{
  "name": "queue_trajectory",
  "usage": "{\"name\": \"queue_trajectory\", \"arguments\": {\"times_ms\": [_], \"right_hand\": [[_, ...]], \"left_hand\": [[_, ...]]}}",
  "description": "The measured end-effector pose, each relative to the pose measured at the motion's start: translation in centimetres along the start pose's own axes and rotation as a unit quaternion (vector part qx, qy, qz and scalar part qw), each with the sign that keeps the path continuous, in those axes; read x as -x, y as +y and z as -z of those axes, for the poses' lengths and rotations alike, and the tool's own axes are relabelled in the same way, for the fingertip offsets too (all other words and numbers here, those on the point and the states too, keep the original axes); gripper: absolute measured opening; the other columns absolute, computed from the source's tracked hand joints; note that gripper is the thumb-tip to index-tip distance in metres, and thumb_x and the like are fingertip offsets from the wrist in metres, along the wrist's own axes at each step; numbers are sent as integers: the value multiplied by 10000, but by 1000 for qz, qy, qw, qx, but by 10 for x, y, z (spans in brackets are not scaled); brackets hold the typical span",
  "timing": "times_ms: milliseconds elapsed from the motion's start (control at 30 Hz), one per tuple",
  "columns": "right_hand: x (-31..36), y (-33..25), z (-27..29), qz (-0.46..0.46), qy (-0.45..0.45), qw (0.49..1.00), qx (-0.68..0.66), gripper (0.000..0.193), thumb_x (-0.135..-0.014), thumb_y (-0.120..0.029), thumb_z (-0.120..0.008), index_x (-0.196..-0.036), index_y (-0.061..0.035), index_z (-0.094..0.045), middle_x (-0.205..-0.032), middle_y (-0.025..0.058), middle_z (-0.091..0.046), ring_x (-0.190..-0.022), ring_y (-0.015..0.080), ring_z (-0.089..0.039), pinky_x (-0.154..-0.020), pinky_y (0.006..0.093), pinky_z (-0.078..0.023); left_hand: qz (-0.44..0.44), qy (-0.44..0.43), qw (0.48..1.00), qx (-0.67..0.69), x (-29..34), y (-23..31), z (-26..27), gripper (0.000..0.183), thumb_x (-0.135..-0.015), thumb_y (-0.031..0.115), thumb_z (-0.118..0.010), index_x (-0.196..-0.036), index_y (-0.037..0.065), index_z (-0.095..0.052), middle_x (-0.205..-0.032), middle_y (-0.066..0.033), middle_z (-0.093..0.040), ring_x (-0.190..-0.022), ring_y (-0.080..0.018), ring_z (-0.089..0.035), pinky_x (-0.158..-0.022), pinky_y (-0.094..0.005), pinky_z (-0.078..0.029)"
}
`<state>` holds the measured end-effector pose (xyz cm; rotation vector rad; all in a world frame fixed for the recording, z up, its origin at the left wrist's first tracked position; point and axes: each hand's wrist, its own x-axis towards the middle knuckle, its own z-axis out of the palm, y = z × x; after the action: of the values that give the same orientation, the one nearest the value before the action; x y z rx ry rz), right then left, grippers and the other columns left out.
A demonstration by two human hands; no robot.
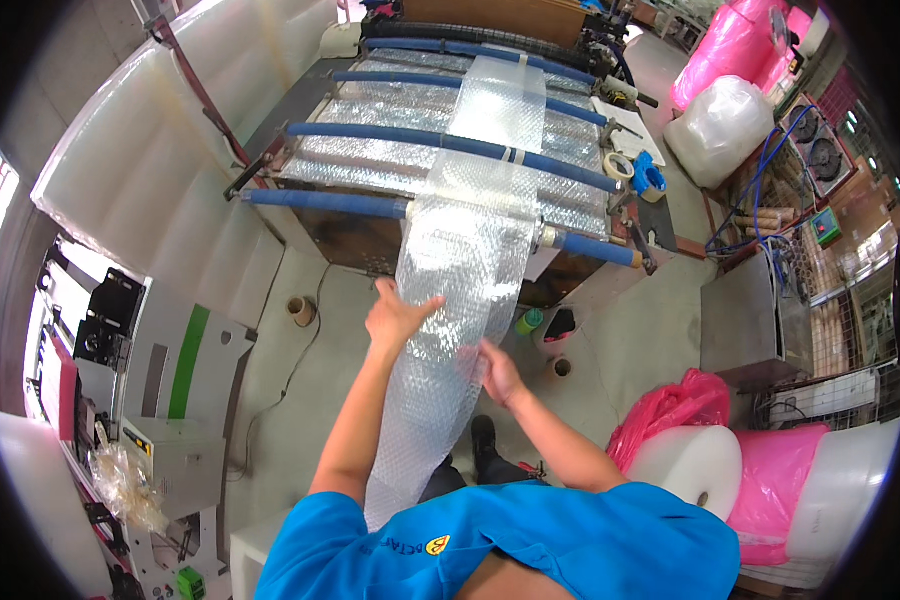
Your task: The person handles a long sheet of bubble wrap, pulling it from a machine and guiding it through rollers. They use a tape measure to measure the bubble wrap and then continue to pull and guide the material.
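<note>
Biggest thing in my feed, the machine (360, 238) fills the upper middle, its bed crossed by several blue rollers, the front blue roller (320, 203) nearest to me. Down through the middle comes the long strip of bubble wrap (460, 275), clear and shiny, lying along the bed, passing over that front roller and sloping toward my body, its lower end disappearing beside the blue shirt. Off to the lower right, a fat white roll (682, 463) sits well apart from the work. Now my hands: the left hand (400, 318) is at the strip's left edge, thumb laid on top and spread wide from the forefinger; whether the hidden fingers grip underneath, I can't tell. The right hand (503, 375) is lower, at the opposite edge, fingers bent in a narrow shape against the film; touching, yes, but a firm pinch I can't confirm from here. Smaller again, a brown cardboard core (300, 311) stands on the floor to the left, and a little green container (529, 321) shows just beside the strip's right edge. I'd call this step guiding the strip by its two edges; as I judge it, the next move calls for even, light tension on both sides, so the film stays flat and doesn't skew on the roller.
</note>
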<state>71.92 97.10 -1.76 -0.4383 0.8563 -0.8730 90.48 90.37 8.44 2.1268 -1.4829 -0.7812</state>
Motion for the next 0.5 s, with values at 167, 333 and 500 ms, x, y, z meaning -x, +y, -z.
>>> {"name": "queue_trajectory", "arguments": {"times_ms": [167, 333, 500], "right_hand": [[8, -90, -63, 124, 83, 979, 138, 418, -768, -401, -532, -859, 4, -577, -844, 91, -579, -799, 162, -518, -712, 289, -386], [15, -53, -20, 205, 186, 890, 363, 198, -740, -245, -610, -673, -60, -599, -542, -59, -468, -459, 45, -354, -442, 196, -289], [9, 7, 12, 104, 103, 956, 255, 186, -738, -170, -621, -841, -18, -603, -743, -8, -572, -654, 50, -497, -574, 184, -401]], "left_hand": [[-102, 60, 991, 54, 3, 40, 46, 765, -545, 405, -698, -1089, 51, -293, -937, -196, -546, -888, -320, -537, -760, -362, -406], [-68, 7, 990, 126, 13, -13, 15, 816, -567, 359, -704, -1188, 77, -256, -1031, -185, -515, -972, -315, -495, -826, -369, -388], [86, -33, 996, -18, 42, -106, -48, 645, -610, 485, -636, -1031, 30, -459, -920, -177, -573, -918, -302, -535, -769, -378, -414]]}}
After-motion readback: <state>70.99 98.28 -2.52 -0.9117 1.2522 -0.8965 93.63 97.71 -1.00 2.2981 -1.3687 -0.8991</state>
